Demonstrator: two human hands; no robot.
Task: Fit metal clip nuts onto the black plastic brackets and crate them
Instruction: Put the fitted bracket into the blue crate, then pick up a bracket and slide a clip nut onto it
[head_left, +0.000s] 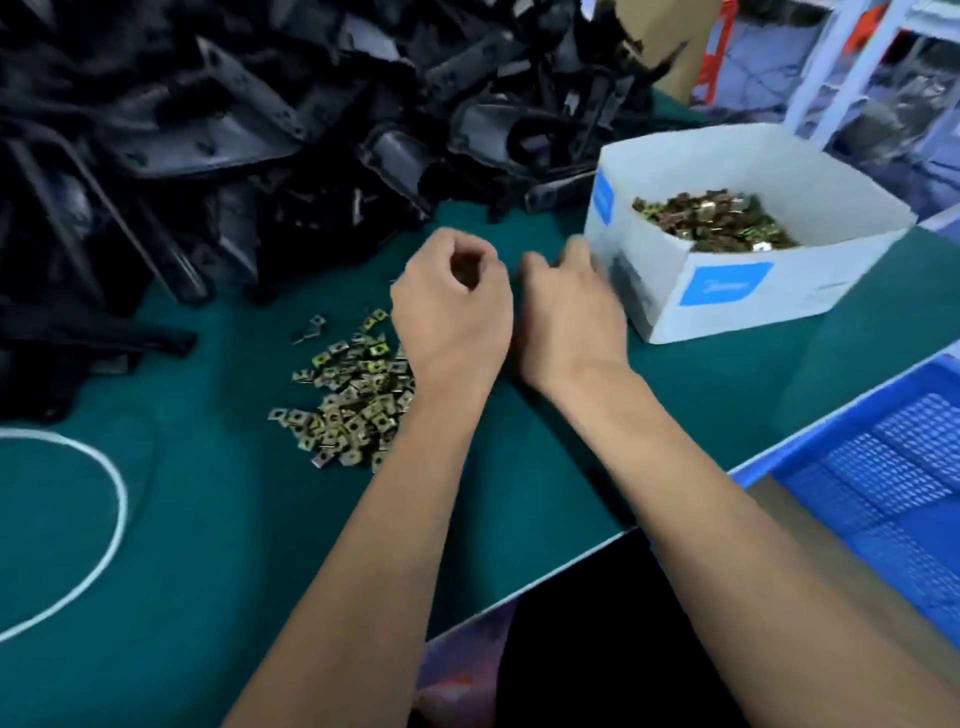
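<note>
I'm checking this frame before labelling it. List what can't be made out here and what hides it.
- Left hand, head view: fingers curled inward; whether they hold a clip nut is hidden by the hand's back.
- Right hand: fingertips blurred by motion near the white box; contact unclear.
- Loose clip nuts: right part of the pile covered by the left forearm.
- Blue crate: cut off by the right edge; contents unseen.
- Black brackets: dark, blurred, individual shapes merge.

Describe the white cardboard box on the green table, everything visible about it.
The white cardboard box stands upright on the green table at the far right, its top open with flaps raised. Blue label panels mark two sides; the print is unreadable. Inside lies a heap of brassy metal clip nuts, filling it partway. The right hand, blurred, is at its near-left corner; contact is unclear.
</note>
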